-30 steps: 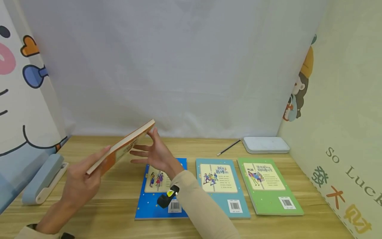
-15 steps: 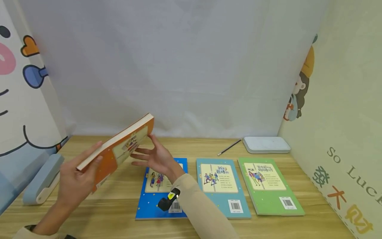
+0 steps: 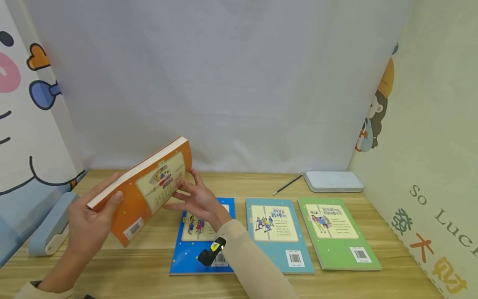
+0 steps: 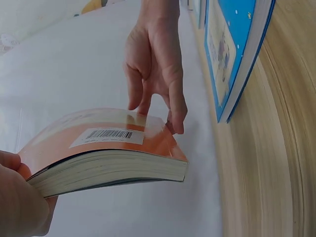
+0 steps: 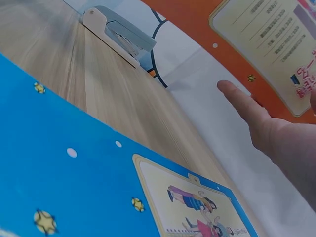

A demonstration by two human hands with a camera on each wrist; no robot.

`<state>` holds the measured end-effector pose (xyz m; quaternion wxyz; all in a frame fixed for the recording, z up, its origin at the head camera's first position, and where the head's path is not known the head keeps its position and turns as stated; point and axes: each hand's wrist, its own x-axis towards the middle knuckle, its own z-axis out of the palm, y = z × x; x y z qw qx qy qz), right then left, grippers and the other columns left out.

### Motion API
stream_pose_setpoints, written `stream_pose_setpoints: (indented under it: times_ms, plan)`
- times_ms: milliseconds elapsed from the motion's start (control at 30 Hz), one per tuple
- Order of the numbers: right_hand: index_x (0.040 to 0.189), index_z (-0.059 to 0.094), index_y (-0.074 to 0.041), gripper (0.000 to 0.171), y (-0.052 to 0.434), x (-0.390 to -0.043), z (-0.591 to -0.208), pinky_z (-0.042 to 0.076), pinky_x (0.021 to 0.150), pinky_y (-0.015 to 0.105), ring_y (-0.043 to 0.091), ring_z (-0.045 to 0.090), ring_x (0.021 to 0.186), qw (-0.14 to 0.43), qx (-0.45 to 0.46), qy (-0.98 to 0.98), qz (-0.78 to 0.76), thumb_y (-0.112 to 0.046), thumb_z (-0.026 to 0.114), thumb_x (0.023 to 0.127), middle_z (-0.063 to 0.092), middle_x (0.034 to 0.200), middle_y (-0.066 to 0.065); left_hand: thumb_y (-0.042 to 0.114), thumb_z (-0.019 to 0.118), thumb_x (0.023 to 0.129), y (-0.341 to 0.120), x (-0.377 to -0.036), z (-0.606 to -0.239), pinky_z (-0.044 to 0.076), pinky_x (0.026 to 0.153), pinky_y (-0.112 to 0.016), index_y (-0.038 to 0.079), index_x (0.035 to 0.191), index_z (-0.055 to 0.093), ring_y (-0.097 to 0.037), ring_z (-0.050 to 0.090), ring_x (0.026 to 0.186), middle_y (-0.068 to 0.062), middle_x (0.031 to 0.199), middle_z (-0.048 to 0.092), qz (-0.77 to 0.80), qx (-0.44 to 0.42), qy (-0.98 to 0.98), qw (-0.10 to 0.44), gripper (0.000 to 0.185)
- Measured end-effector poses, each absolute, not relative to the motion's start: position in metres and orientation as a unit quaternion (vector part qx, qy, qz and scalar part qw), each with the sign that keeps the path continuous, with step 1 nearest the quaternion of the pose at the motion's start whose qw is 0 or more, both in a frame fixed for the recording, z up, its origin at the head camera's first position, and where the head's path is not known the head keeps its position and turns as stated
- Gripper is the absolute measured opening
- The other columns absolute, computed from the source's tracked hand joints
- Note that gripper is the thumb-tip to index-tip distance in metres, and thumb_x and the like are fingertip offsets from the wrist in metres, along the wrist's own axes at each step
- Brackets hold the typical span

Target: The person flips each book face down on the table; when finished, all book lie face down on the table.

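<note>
My left hand (image 3: 89, 220) grips an orange paperback book (image 3: 127, 207) by its lower left corner, the thumb lying on the barcoded back cover. The book is held in the air, tilted, its page edges uppermost in the head view and its back cover bowed slightly in the left wrist view. My right hand (image 3: 203, 203) touches the book's right end near the spine, its fingers mostly straight; in the right wrist view one finger (image 5: 244, 106) extends beside the cover. A blue book (image 3: 186, 253) lies on the table below the right hand and is partly hidden by the arm.
A teal book (image 3: 280, 249) and a green book (image 3: 347, 249) lie to the right on the wooden table (image 3: 149, 282). Behind them are a pencil (image 3: 287, 184) and a pale case (image 3: 333, 181). A blue-grey stapler (image 3: 52, 224) stands left. Walls enclose three sides.
The orange book has swung from nearly edge-on to showing its back cover and barcode. My left hand has moved left and slightly down with it; my right hand stays at its far end.
</note>
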<state>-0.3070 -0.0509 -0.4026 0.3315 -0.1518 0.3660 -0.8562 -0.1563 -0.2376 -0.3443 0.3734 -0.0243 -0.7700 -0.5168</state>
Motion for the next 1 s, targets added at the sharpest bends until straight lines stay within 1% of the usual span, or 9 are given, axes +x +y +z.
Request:
stream_pose_setpoints:
  times_ms: [133, 300, 467, 633, 767, 900, 1000]
  plan:
    - [0.142, 0.038, -0.045, 0.051, -0.050, -0.307, -0.404, 0.028, 0.110, 0.074, 0.032, 0.044, 0.127, 0.325, -0.166, 0.364, -0.857, -0.010, 0.045, 0.106, 0.042, 0.143, 0.005, -0.001, 0.063, 0.095, -0.239, -0.157, -0.343, 0.056, 0.064, -0.011, 0.007, 0.139, 0.059, 0.007, 0.066, 0.082, 0.024, 0.111, 0.065, -0.536, -0.002, -0.768, 0.351, 0.044]
    - [0.147, 0.033, -0.046, 0.058, -0.050, -0.306, -0.405, 0.030, 0.110, 0.073, 0.029, 0.049, 0.124, 0.309, -0.176, 0.375, -0.856, -0.007, 0.044, 0.105, 0.043, 0.148, 0.006, -0.001, 0.063, 0.095, -0.240, -0.157, -0.343, 0.057, 0.061, -0.013, 0.007, 0.141, 0.057, 0.005, 0.067, 0.079, 0.020, 0.108, 0.067, -0.595, 0.014, -0.737, 0.322, 0.047]
    - [0.145, 0.034, -0.044, 0.058, -0.049, -0.306, -0.409, 0.033, 0.107, 0.074, 0.029, 0.052, 0.122, 0.297, -0.163, 0.388, -0.857, -0.004, 0.045, 0.104, 0.044, 0.146, 0.009, 0.001, 0.063, 0.096, -0.242, -0.157, -0.346, 0.058, 0.062, -0.015, 0.008, 0.142, 0.056, 0.003, 0.067, 0.081, 0.017, 0.110, 0.066, -0.623, -0.011, -0.724, 0.296, 0.048]
    - [0.142, 0.036, -0.041, 0.056, -0.050, -0.306, -0.414, 0.035, 0.103, 0.075, 0.029, 0.054, 0.120, 0.289, -0.149, 0.398, -0.858, -0.001, 0.045, 0.104, 0.048, 0.138, 0.009, 0.006, 0.061, 0.098, -0.243, -0.155, -0.346, 0.058, 0.062, -0.016, 0.011, 0.145, 0.053, 0.004, 0.064, 0.080, 0.024, 0.108, 0.062, -0.558, -0.008, -0.780, 0.284, 0.048]
    - [0.141, 0.037, -0.039, 0.054, -0.050, -0.307, -0.417, 0.035, 0.102, 0.077, 0.030, 0.054, 0.121, 0.282, -0.136, 0.409, -0.857, 0.000, 0.043, 0.104, 0.049, 0.136, 0.010, 0.013, 0.059, 0.100, -0.243, -0.155, -0.345, 0.058, 0.062, -0.017, 0.012, 0.148, 0.050, 0.004, 0.063, 0.078, 0.028, 0.103, 0.058, -0.522, 0.006, -0.810, 0.268, 0.048]
    - [0.137, 0.040, -0.037, 0.052, -0.051, -0.307, -0.419, 0.034, 0.101, 0.078, 0.031, 0.055, 0.121, 0.275, -0.124, 0.419, -0.856, 0.002, 0.041, 0.104, 0.051, 0.135, 0.011, 0.016, 0.058, 0.101, -0.245, -0.157, -0.345, 0.058, 0.064, -0.017, 0.014, 0.149, 0.048, 0.003, 0.062, 0.080, 0.027, 0.103, 0.057, -0.522, 0.008, -0.815, 0.252, 0.049]
    - [0.134, 0.041, -0.036, 0.049, -0.051, -0.307, -0.418, 0.034, 0.100, 0.078, 0.031, 0.056, 0.121, 0.272, -0.118, 0.425, -0.855, 0.002, 0.041, 0.104, 0.052, 0.134, 0.011, 0.013, 0.060, 0.100, -0.249, -0.159, -0.347, 0.058, 0.063, -0.018, 0.015, 0.149, 0.049, 0.002, 0.063, 0.081, 0.024, 0.105, 0.059, -0.552, -0.012, -0.798, 0.241, 0.049]
